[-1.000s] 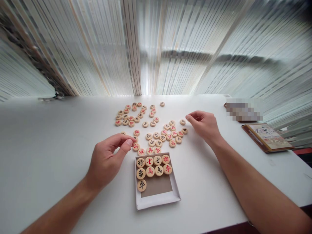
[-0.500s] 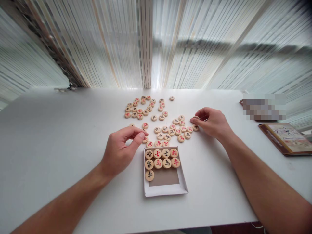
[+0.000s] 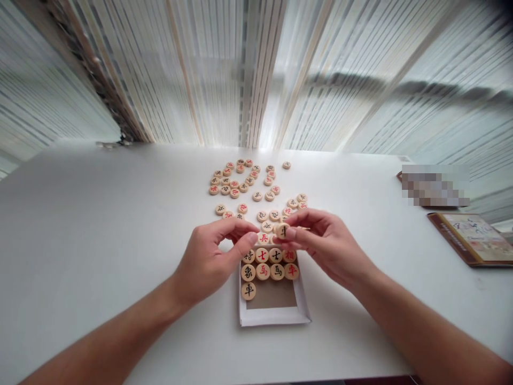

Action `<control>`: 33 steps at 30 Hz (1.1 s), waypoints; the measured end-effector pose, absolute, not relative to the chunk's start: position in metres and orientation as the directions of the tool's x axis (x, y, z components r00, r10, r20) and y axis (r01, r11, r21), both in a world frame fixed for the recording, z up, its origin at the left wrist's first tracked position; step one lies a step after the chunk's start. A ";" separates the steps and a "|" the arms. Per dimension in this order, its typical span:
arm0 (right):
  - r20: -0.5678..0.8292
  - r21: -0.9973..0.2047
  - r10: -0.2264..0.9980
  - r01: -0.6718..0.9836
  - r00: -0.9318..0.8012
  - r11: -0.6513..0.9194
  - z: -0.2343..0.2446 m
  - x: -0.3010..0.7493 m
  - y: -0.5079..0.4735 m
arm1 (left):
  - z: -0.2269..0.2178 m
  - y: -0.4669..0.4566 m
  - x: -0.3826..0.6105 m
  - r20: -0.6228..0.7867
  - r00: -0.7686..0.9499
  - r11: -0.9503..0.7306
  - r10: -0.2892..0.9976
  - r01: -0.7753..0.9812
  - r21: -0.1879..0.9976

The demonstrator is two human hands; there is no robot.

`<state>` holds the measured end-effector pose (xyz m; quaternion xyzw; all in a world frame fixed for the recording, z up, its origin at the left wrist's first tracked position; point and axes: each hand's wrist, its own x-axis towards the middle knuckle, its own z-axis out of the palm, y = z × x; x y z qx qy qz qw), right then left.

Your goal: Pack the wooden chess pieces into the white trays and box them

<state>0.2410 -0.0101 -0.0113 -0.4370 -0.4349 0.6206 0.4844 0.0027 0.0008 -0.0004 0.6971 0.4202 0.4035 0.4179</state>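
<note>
My right hand (image 3: 328, 243) pinches a Chinese chess piece (image 3: 282, 231) with a black character between thumb and fingers, above the far edge of a shallow white box (image 3: 276, 316). My left hand (image 3: 212, 254) is at the box's far left corner, fingers loosely curved and thumb near the fingertips, with no piece visible in it. Inside the box, round wooden pieces with red or black characters lie in two full rows, and a single black-marked piece (image 3: 248, 291) starts a third row at the left. Brown box bottom shows beside it.
Many loose Chinese chess pieces (image 3: 234, 184) are scattered on the white table (image 3: 120, 214) beyond the box, some partly hidden by my hands. At the right lie a brown illustrated box lid or booklet (image 3: 473, 238) and a blurred-out item (image 3: 435, 184). Striped blinds hang behind.
My right hand has come left and nearer from the right side of the loose pieces, bringing a piece over the box's far edge. My left hand has shifted slightly right.
</note>
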 end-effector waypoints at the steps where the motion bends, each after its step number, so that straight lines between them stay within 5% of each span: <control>1: -0.136 -0.949 0.971 -0.254 -0.198 -0.185 -0.011 0.235 -0.016 | 0.000 0.000 0.003 0.190 0.344 -0.277 0.919 0.223 0.935; 16: -0.111 -0.938 0.949 -0.284 -0.294 -0.197 -0.008 0.227 -0.028 | 0.006 -0.010 0.009 0.140 0.426 -0.220 0.894 0.144 0.965; 33: -0.120 -0.919 0.956 -0.334 -0.269 -0.209 -0.001 0.216 -0.031 | 0.007 -0.013 0.012 0.299 0.442 -0.423 0.846 0.214 0.881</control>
